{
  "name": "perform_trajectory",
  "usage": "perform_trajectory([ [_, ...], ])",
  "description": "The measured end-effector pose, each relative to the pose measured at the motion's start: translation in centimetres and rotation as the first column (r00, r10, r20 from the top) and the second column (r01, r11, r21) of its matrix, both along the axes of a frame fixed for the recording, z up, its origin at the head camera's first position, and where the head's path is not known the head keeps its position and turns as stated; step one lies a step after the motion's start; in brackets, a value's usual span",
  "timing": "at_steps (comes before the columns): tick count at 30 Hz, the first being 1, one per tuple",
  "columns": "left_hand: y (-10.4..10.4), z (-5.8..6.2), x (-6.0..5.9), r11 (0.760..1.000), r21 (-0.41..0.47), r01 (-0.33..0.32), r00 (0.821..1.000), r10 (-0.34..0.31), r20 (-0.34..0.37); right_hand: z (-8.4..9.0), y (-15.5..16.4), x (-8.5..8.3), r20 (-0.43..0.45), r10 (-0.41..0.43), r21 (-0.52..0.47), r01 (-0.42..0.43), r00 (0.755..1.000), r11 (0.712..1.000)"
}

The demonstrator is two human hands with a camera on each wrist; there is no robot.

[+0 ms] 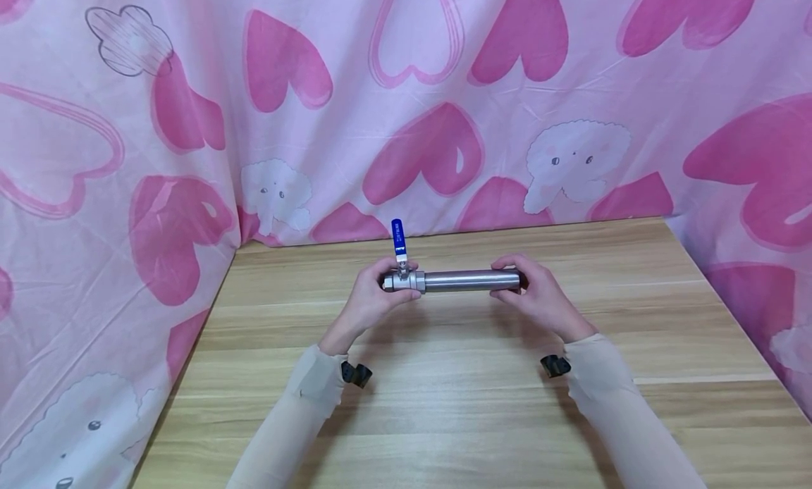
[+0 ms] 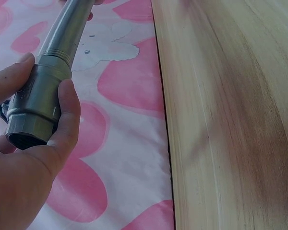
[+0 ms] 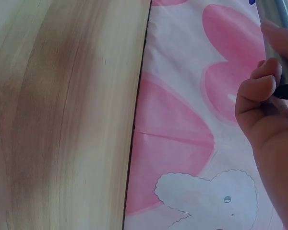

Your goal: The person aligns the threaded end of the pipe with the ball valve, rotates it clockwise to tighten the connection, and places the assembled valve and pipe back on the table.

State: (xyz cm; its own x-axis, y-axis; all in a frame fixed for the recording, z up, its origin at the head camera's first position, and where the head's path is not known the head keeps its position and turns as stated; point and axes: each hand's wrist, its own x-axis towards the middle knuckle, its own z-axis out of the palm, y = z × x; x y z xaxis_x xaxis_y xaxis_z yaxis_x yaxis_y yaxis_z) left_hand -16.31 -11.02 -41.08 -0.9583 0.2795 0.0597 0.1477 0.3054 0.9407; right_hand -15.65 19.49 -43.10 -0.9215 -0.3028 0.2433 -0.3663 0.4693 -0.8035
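- A person holds a straight, silver-grey metal pipe level above the light wooden table, well in from its near edge and closer to its far edge, lying crosswise from left to right.
- On the pipe's left end sits a stubby grey metal valve body with a hexagonal mouth. From its top a slim lever handle with a blue sleeve stands upright, pointing away from the table top.
- The left hand wraps the valve body: in the left wrist view the thumb curls over one side and the fingers come round the other, so the grip is full and close. Holding here likely steadies the heavier fitted end and leaves the lever free.
- The right hand takes the pipe's bare right end, fingers curled round it from behind and thumb below; the right wrist view shows fingertips bent against the dark open end of the tube. With one hand at each end, the piece is balanced and could be turned between them.
- Neither the pipe nor the hands appear to touch the table; a faint shadow falls beneath them.
- Behind the table's far edge and along both its sides hangs a pink cloth printed with hearts and white cartoon figures.
- Pale sleeves cover both forearms, each with a small black clip at the wrist.
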Motion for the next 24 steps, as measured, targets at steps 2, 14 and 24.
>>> perform_trajectory([
  [2, 0.00, -0.01, -0.01, 1.000, 0.003, 0.002, 1.000, -0.002, 0.002, -0.09, 0.00, -0.02, -0.017, -0.002, -0.004, 0.001, 1.000, 1.000],
  [14, 0.07, 0.03, -0.01, 1.000, -0.013, 0.001, 1.000, -0.001, -0.014, 0.10, -0.15, 0.15, -0.027, -0.032, 0.003, 0.032, 0.999, 0.999],
  [24, 0.10, 0.09, 0.00, 1.000, -0.020, 0.002, 1.000, -0.002, -0.012, -0.14, -0.09, -0.06, -0.131, -0.028, 0.016, 0.031, 0.991, 0.999],
])
